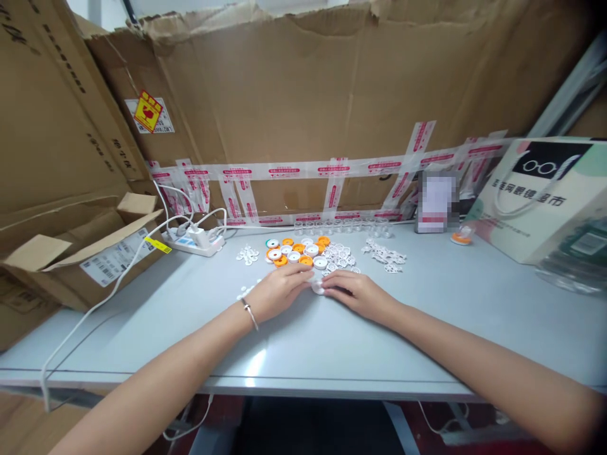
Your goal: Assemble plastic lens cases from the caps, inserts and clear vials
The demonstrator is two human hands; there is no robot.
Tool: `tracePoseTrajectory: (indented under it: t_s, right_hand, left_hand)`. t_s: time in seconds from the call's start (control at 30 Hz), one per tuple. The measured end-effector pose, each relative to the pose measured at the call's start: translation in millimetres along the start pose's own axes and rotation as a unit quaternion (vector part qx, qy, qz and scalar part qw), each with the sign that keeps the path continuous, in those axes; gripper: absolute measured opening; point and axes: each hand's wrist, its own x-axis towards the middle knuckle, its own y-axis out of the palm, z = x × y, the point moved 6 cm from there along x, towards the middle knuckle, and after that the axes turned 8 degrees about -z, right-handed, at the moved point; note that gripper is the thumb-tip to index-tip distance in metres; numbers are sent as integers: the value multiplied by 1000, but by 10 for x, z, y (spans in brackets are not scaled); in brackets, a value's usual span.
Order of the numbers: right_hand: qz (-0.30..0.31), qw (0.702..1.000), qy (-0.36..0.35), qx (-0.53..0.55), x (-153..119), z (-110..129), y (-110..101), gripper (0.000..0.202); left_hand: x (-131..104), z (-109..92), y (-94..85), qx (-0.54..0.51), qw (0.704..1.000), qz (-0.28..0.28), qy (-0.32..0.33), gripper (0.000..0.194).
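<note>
Between my fingertips at the middle of the table is a small white round part (pixel 318 288), blurred and partly covered. My left hand (pixel 283 288), with a bracelet at its wrist, pinches the part's left side. From the right, the fingers of my right hand (pixel 359 292) close on the same part. Just beyond the hands lie orange round parts (pixel 306 260) and white round cups (pixel 320 262) in a cluster. A heap of small white openwork pieces (pixel 337 254) adjoins the cluster. Small white discs (pixel 247 255) lie to the left, and more are partly hidden by my left hand.
Clear round cups (pixel 341 225) line the back edge. More white openwork pieces (pixel 385 254) lie to the right. A phone (pixel 436 202) leans at the back near an orange-and-clear piece (pixel 461 237). A power strip (pixel 194 241), open carton (pixel 90 246) and printed box (pixel 531 196) flank the table.
</note>
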Motion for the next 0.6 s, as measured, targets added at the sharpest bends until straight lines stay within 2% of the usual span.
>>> tracePoseTrajectory:
  t_s: [0.03, 0.1, 0.13, 0.17, 0.23, 0.3, 0.37, 0.47, 0.6]
  right_hand:
    - [-3, 1000, 7, 2, 4, -4, -17, 20]
    - [-6, 1000, 28, 8, 16, -22, -42, 21]
    - [-6, 999, 41, 14, 23, -35, -47, 21]
    - [-4, 998, 55, 22, 30, -49, -48, 22]
    - [3, 996, 80, 40, 41, -77, -36, 23]
    - [7, 994, 93, 49, 46, -95, -23, 25]
    - [7, 994, 100, 48, 46, -106, -15, 27]
    - [7, 994, 102, 41, 41, -107, -9, 28]
    - [10, 995, 94, 34, 37, -95, 4, 31]
  left_hand:
    - [17, 79, -125, -9, 1000, -19, -22, 26]
    - [15, 330, -345, -11, 995, -3, -101, 25]
    - [-15, 487, -426, -1, 988, 31, -153, 24]
    - [-70, 641, -468, 6, 976, 92, -199, 23]
    - [-166, 854, -556, 1, 962, 154, -225, 17]
    - [-258, 993, -564, -17, 950, 198, -241, 14]
    - [-322, 1044, -507, -45, 939, 231, -251, 14]
    - [-355, 1024, -389, -87, 924, 262, -263, 19]
    - [-347, 1005, -292, -122, 914, 276, -270, 22]
